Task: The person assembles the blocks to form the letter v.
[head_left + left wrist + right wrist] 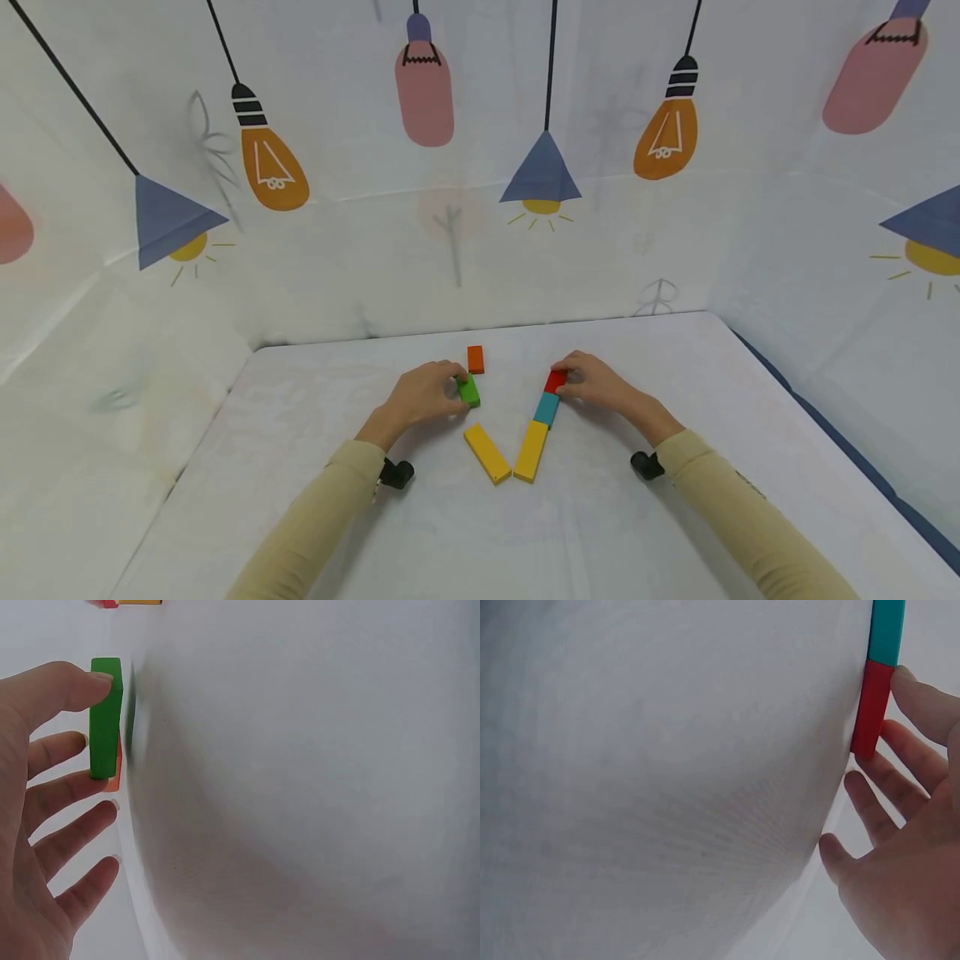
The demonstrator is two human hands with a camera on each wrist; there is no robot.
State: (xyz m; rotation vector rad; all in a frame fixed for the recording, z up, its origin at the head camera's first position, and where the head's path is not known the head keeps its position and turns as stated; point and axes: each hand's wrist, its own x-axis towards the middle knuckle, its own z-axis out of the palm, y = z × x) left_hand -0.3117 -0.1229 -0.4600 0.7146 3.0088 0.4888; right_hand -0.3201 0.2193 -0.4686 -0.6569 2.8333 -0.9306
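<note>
Pinched green block (106, 727) in left fingers (60, 796), red block (872, 709) in right fingers (892, 784); judged light, stiff, best gripped endwise.

Two hands (426, 392) (598, 385), two yellow blocks (487, 454) (531, 452), one orange block (476, 360), one green block (469, 392), one red block (554, 382), one teal block (547, 409).

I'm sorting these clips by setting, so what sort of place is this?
Probably a makeshift indoor recording booth: a white table backed by creased pale sheets printed with lamps and bulbs, and black wrist cameras on the person.
</note>
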